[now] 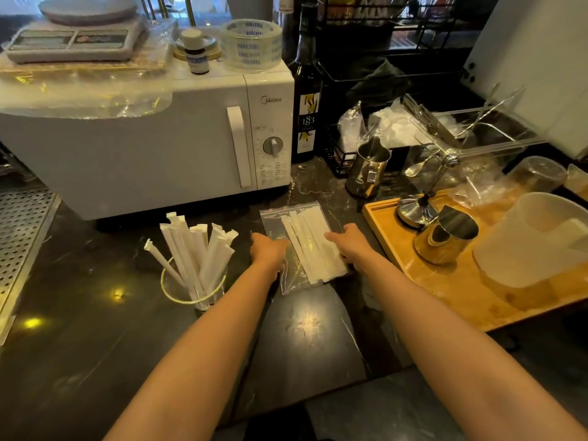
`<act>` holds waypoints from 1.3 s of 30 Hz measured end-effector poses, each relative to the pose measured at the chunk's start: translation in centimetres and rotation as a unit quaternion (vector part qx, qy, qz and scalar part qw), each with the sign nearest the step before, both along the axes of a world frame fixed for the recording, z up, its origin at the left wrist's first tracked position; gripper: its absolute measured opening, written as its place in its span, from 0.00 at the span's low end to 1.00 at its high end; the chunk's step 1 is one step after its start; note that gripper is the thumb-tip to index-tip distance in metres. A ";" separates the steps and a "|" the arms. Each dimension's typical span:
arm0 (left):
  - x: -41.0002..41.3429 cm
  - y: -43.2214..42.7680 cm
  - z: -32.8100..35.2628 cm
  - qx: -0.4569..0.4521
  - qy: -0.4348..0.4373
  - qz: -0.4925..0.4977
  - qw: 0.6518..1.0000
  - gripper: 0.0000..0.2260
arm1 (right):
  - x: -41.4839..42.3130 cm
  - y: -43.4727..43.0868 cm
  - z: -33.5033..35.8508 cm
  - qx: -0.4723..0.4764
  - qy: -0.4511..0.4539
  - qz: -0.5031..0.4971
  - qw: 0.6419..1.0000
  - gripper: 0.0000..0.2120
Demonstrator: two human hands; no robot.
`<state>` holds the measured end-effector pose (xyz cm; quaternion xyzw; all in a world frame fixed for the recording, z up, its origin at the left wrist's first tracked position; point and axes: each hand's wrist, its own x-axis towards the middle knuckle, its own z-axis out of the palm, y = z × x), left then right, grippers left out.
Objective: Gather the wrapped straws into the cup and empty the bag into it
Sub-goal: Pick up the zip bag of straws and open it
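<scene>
Two hands (269, 249) (351, 241) on straw bag (296, 246), nr Midea microwave (159, 148), "1883" bottle (307, 109).

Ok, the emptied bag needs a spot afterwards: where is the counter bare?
Bare: the dark counter nearer than the bag, right of the cup. Crowded: the wooden tray and behind, by the microwave.
</scene>
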<state>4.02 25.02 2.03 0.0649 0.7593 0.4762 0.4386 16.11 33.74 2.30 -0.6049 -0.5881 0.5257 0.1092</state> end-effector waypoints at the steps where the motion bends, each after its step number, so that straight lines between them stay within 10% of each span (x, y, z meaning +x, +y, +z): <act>1: 0.2 0.0 0.0 0.004 -0.029 0.015 0.999 0.22 | -0.1 0.1 0.0 -0.010 -0.004 0.005 1.000 0.30; 6: 0.3 -0.1 0.0 0.024 -0.051 -0.013 0.998 0.03 | -0.1 0.3 -0.4 -0.045 -0.016 0.026 0.999 0.12; 11: 0.1 -0.1 0.0 0.002 -0.050 -0.069 0.996 0.09 | 0.1 0.4 -0.6 -0.057 -0.036 0.079 0.995 0.06; 39: 0.3 -9.4 7.3 0.211 0.131 -0.298 0.922 0.05 | 6.7 -6.4 4.5 0.083 0.157 0.248 0.952 0.12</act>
